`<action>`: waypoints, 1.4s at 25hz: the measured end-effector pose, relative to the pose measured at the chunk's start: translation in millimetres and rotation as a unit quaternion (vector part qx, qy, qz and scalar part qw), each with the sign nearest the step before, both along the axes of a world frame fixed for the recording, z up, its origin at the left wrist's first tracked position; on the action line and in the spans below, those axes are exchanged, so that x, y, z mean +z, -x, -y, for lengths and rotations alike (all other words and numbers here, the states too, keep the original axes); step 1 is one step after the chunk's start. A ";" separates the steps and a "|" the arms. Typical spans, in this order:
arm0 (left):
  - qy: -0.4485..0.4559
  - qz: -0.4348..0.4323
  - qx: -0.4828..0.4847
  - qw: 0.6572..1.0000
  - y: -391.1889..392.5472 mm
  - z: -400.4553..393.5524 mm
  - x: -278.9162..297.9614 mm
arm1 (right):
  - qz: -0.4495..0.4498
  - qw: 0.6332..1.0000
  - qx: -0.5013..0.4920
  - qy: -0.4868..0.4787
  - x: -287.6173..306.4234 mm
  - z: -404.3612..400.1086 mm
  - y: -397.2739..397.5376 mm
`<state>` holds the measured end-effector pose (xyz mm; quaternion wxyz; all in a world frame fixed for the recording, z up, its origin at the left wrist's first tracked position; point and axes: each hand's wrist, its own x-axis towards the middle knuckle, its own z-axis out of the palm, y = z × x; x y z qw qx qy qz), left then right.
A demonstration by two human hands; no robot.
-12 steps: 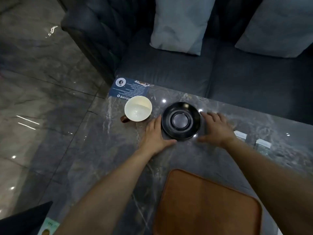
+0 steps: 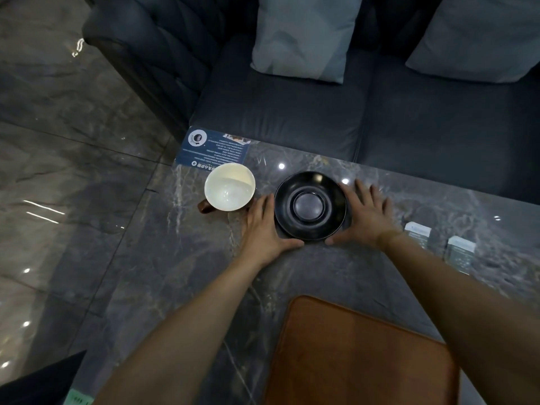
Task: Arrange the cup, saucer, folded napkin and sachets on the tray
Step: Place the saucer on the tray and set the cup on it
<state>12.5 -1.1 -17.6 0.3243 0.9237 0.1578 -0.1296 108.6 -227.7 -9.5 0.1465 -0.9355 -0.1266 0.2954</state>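
Seen from above, a person's two bare hands bracket a black saucer (image 2: 310,205) on a grey marble table (image 2: 187,267). The left hand (image 2: 264,226) lies flat with fingers spread along the saucer's left rim, its thumb curling under the near edge; the right hand (image 2: 365,213) mirrors it on the right rim, palm down and fingers splayed. Neither has closed around the dish. A white-lined cup (image 2: 229,187) stands just left, partly over a blue card (image 2: 213,149). Two pale sachets (image 2: 438,244) lie to the right; a brown tray (image 2: 362,358) waits nearer the camera. A dark sofa (image 2: 292,112) sits beyond.
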 end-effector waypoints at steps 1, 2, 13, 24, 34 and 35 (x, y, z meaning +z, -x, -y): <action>0.003 0.003 0.006 1.000 -0.2 0.6 0.5 | -0.001 1.000 -0.007 -0.003 -0.3 -0.5 0.9; 0.011 0.006 0.015 1.000 -0.1 0.9 0.7 | -0.002 1.000 -0.013 -0.006 -0.7 -0.8 2.6; 0.051 0.013 -0.003 0.999 29.2 0.9 9.7 | -0.012 0.997 -0.065 -0.044 3.9 6.0 49.6; 0.055 -0.009 -0.050 0.997 114.2 18.4 19.9 | 0.011 0.991 -0.119 -0.058 11.5 35.0 161.0; 0.024 -0.018 -0.112 0.993 197.3 33.8 7.6 | 0.007 0.987 -0.157 -0.037 6.6 54.8 271.0; 0.019 -0.015 -0.117 0.993 203.4 34.8 6.7 | 0.003 0.986 -0.161 -0.034 5.8 55.5 279.3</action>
